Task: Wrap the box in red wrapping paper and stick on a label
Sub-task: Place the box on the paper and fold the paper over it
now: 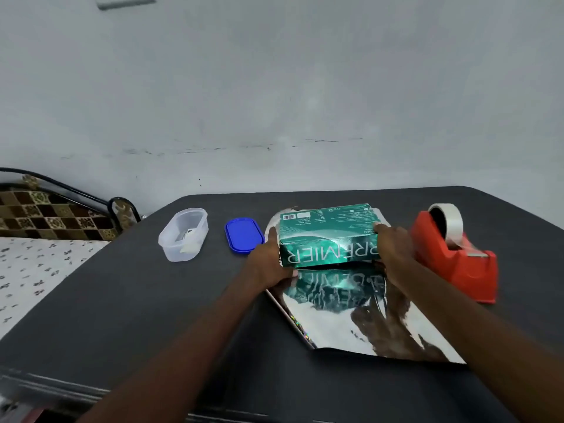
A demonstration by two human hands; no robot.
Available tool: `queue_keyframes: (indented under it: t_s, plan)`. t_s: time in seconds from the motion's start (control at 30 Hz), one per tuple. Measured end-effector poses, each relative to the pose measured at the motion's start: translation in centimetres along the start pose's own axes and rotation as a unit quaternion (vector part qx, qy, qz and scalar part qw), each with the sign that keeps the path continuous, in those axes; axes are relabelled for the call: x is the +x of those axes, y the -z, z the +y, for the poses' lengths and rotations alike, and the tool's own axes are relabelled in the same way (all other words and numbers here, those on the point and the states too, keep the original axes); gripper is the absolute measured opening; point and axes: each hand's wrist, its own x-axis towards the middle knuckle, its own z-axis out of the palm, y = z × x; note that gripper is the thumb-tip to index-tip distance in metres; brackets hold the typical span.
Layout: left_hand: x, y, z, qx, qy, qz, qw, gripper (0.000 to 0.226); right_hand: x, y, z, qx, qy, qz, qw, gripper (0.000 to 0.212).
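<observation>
A green box (pixel 328 236) printed with white letters lies on a sheet of wrapping paper (pixel 341 319) whose shiny silver side faces up and mirrors the box. My left hand (pixel 270 261) grips the box's left end, thumb up along its side. My right hand (pixel 393 251) grips the right end. The sheet spreads from under the box toward me on the dark table (pixel 152 315). A clear plastic tub (pixel 184 235) at the left holds small pale pieces; I cannot tell whether they are labels.
A red tape dispenser (pixel 454 257) with a roll of clear tape stands just right of my right hand. A blue lid (pixel 244 235) lies between the tub and the box. A bed with a patterned headboard (pixel 45 218) sits beyond the table's left edge. A wall rises behind.
</observation>
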Motion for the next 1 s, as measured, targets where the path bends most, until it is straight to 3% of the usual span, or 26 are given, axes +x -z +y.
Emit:
queue_keyframes:
  t_s: [0.07,0.37,0.53,0.63,0.77,0.83,0.93,1.0]
  plan:
    - [-0.5,0.5,-0.6,0.023,0.004,-0.010,1.000,0.110,-0.2,-0.1,0.1,-0.028,0.014,0.013,0.999,0.037]
    - [-0.3,2.9,-1.3,-0.005,0.015,0.005,1.000,0.064,-1.4,-0.4,-0.4,-0.135,0.039,0.003,0.990,0.063]
    - [-0.2,2.1,-0.8,-0.002,0.007,0.025,1.000,0.037,-1.8,-0.2,-0.1,-0.182,0.082,-0.033,0.979,0.055]
    - [-0.3,1.7,-0.8,0.005,0.001,0.040,0.999,0.039,-1.8,0.1,0.1,-0.203,0.106,-0.033,0.973,0.054]
    - [-0.5,1.4,-0.8,0.005,0.002,0.047,0.999,0.042,-1.9,0.3,0.7,-0.195,0.113,0.002,0.974,0.071]
    - [-0.5,1.2,-0.7,0.005,0.006,0.046,0.999,0.044,-2.4,0.3,0.9,-0.218,0.151,0.025,0.964,0.067]
    - [-0.5,1.1,-0.7,0.009,0.018,0.035,0.999,0.056,-3.8,-0.1,0.6,-0.272,0.311,0.037,0.910,0.069]
    - [-0.5,1.1,-0.9,0.001,0.032,0.033,0.999,0.067,-4.3,-0.6,0.1,-0.322,0.382,-0.005,0.866,0.076]
